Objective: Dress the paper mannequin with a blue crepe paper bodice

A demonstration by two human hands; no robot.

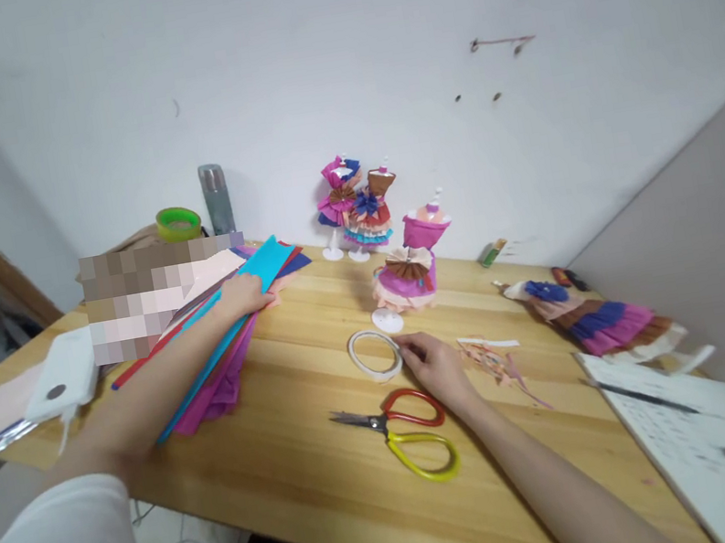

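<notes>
Strips of coloured paper (273, 257), blue, red, purple and pink, lie in a long stack at the left. My left hand (245, 295) is on this stack, its fingers closed round the blue strip and the sheets beneath. A roll of white tape (359, 367) lies flat at mid-table. At its right edge, the fingertips of my right hand (430, 367) are pinched together on the tape. Scissors (378, 423) with a red and a yellow handle lie partly open below the roll, blades pointing left. A small dress form in a pink paper dress (426, 231) stands behind the tape.
Two more dressed forms (369, 205) stand by the wall. Paper scraps (494, 361) lie right of my right hand. A layered paper dress (611, 324) and an open notebook (665, 415) with a pen are at right. A bottle (217, 201), green tape (178, 223) and white device (63, 372) are at left.
</notes>
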